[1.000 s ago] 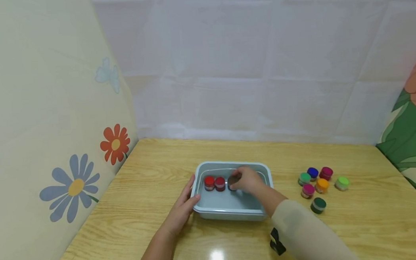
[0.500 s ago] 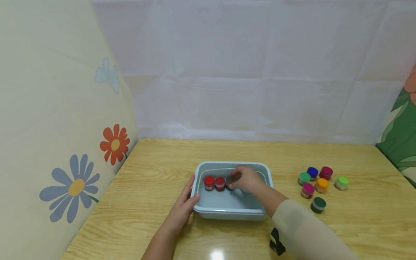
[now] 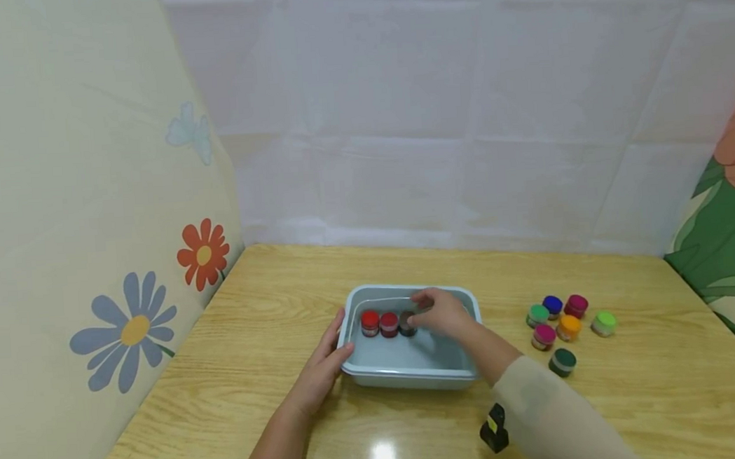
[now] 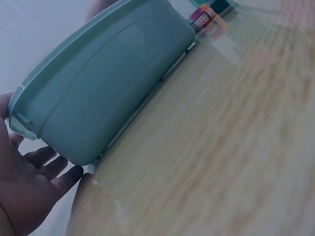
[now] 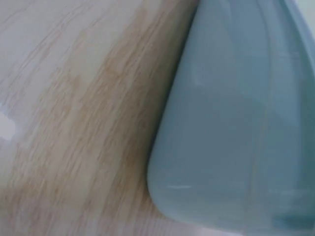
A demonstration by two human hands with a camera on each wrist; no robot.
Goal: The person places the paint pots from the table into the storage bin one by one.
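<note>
A pale blue plastic basin (image 3: 408, 376) sits on the table. Inside it, three small lidded jars stand in a row: a bright red jar (image 3: 370, 323), a dark red jar (image 3: 389, 325) and a dark brown or black jar (image 3: 406, 324). My left hand (image 3: 318, 373) holds the basin's left end, its thumb at the rim and its fingers (image 4: 54, 169) along the outside wall. Over the basin's right half, my right hand (image 3: 443, 315) has its thumb and fingers spread apart, the thumb tip close beside the dark jar. The right wrist view shows only the basin's outer wall (image 5: 221, 123) and wood.
Right of the basin stand several more jars, among them an orange jar (image 3: 569, 327), a lime green jar (image 3: 603, 323) and a dark green jar (image 3: 562, 362). A black device (image 3: 494, 429) is by my right sleeve. Fabric walls border the table.
My right hand has let go of the dark jar, its fingers parting and drawing slightly right. The dark jar now stands a little further left, by the dark red one. My left hand stays put.
</note>
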